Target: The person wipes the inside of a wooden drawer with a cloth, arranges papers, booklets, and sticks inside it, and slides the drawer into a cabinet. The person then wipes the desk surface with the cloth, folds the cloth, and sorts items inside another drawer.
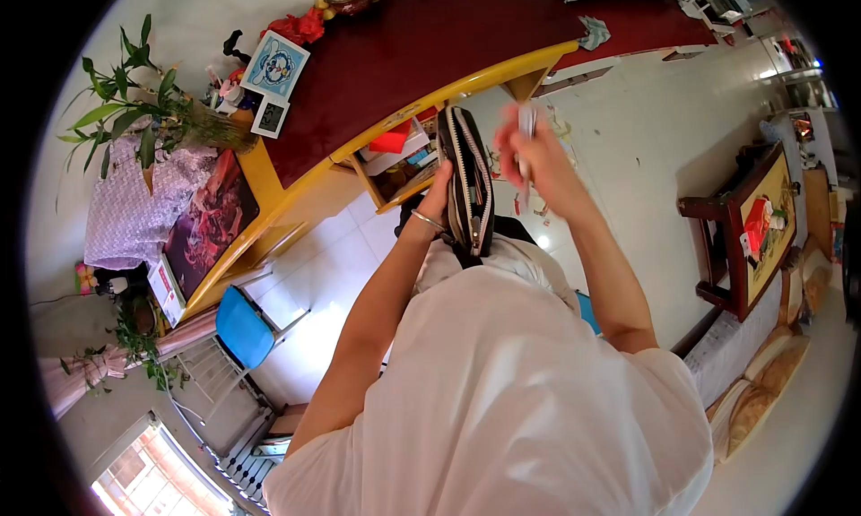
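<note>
My left hand (437, 195), with a bangle at the wrist, grips the side of a dark zip-up purse (458, 171). The purse stands upright against my lap, its zips undone and its mouth gaping. Some contents show inside as a narrow strip, too small to name. To the right of the purse, my right hand (540, 162) is raised and closed round a thin whitish item (527, 132). Motion blurs the fingers and the item, so its kind is unclear. The right hand is apart from the purse.
An open drawer (408, 157) with a red item and papers juts out left of the purse. Ahead is a dark red desk (395, 59) with a yellow edge. A blue chair (244, 328) stands at left, a wooden table (749, 225) at right.
</note>
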`<action>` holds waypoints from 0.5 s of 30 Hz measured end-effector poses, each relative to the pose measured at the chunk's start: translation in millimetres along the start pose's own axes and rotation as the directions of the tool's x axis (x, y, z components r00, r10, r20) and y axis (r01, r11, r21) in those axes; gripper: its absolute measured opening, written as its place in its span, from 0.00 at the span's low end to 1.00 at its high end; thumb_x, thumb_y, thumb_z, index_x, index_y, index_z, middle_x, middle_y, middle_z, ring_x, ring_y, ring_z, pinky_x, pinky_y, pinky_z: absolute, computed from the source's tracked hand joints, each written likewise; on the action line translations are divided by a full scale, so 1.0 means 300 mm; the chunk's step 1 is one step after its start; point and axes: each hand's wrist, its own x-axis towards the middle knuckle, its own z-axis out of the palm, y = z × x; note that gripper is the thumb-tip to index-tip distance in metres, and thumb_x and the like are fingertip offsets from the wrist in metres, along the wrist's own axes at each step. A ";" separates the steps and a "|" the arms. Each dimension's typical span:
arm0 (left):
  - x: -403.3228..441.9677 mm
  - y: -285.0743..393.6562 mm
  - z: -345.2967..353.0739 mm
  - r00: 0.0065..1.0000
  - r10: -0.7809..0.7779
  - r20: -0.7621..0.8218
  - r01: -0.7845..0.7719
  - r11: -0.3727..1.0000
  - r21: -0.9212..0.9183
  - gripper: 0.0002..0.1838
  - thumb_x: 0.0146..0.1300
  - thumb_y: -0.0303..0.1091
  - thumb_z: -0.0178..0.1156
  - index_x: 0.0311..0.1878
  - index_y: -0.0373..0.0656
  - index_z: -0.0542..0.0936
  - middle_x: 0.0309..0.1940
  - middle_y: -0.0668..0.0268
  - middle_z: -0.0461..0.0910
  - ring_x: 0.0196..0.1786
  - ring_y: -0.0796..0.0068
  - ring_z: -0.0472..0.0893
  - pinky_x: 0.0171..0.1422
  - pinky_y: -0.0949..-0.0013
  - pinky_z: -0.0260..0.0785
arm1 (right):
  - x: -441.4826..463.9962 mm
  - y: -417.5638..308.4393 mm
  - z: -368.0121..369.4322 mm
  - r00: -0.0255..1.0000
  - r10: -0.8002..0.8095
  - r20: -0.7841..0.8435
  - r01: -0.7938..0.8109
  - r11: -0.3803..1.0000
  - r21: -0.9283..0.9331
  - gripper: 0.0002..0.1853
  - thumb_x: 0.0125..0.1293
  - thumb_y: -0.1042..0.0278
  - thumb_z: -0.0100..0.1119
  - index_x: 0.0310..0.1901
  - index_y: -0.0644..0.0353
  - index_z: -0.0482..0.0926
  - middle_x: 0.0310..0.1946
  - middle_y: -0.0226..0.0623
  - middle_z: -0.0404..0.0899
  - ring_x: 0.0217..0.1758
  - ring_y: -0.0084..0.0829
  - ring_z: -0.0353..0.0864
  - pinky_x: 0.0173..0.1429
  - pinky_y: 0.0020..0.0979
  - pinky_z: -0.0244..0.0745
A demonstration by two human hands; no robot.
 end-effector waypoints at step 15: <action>0.043 -0.085 -0.053 0.993 -0.087 -0.078 0.081 0.994 -0.075 0.37 0.65 0.67 0.32 0.63 0.48 0.66 0.48 0.64 0.77 0.47 0.72 0.79 0.52 0.67 0.74 | 0.161 0.232 0.027 0.839 -0.535 0.103 0.399 0.474 -0.785 0.19 0.65 0.71 0.49 0.57 0.60 0.67 0.51 0.43 0.70 0.59 0.44 0.68 0.61 0.37 0.64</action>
